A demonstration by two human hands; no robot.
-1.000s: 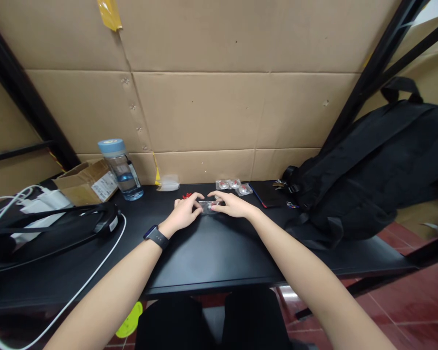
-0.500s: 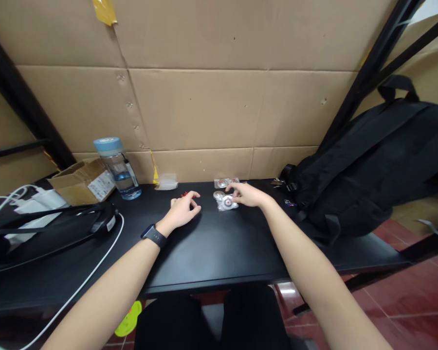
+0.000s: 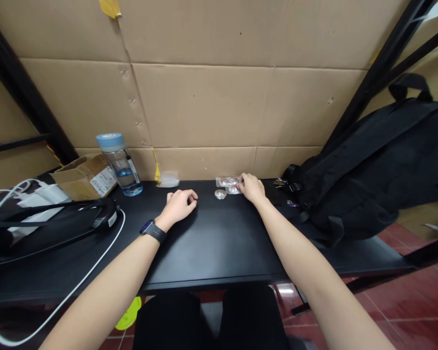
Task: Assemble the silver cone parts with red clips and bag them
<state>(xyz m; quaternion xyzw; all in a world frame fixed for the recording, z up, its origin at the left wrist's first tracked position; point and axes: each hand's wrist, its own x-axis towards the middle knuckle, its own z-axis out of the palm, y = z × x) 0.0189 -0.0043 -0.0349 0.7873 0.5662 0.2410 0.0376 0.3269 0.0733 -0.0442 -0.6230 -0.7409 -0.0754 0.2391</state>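
Note:
My right hand [image 3: 252,187] reaches to the back of the black table [image 3: 211,243], its curled fingers on a small pile of clear packets [image 3: 228,183] holding round metal and red parts. A lone round metal disc [image 3: 220,194] lies just left of that hand. My left hand [image 3: 179,203] rests on the table with fingers curled inward, a black watch [image 3: 153,230] on the wrist; what it covers, if anything, is hidden.
A blue-capped water bottle [image 3: 119,164] and a small cardboard box [image 3: 85,176] stand at the back left. A black bag with white cables [image 3: 47,223] lies at left. A black backpack [image 3: 372,165] fills the right side. A clear packet [image 3: 168,181] leans by the cardboard wall.
My right hand left the middle, carried a clear packet back to the pile near the wall and set it there. The left hand stayed put, curling slightly.

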